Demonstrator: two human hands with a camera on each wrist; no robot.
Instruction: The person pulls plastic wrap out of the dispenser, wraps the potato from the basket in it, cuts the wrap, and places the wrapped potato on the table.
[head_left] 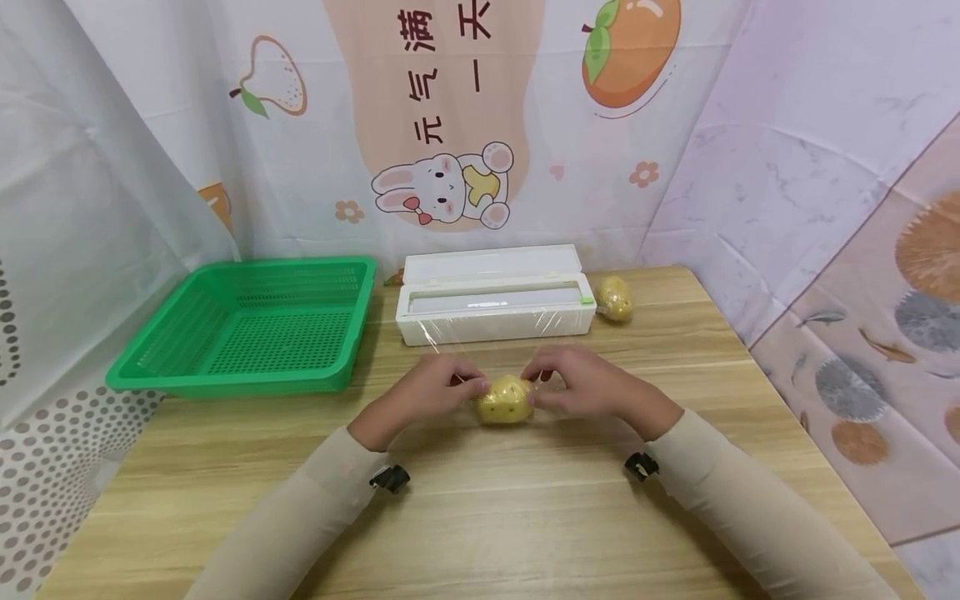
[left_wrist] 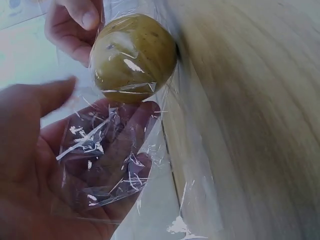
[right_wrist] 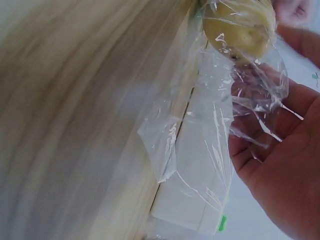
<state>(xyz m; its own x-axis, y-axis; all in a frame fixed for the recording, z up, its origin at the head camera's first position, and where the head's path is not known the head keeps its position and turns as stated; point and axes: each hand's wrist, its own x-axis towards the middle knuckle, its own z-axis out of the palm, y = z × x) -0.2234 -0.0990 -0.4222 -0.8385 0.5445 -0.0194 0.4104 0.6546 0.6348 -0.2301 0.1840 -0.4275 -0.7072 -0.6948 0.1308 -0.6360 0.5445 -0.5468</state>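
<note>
A yellow potato covered in clear cling film is between my two hands above the wooden table. My left hand is at its left end, fingertips against the wrapped potato and thumb held apart. Loose film drapes over the left fingers and palm in the left wrist view. At the opposite end is my right hand, its thumb by the potato and its fingers behind crumpled film. More film stretches from the potato toward a white cling film box, whose lid stands raised.
Beside the box at the back right lies another wrapped potato. A green plastic basket stands at the back left. Printed curtains hang behind and at both sides of the wooden table.
</note>
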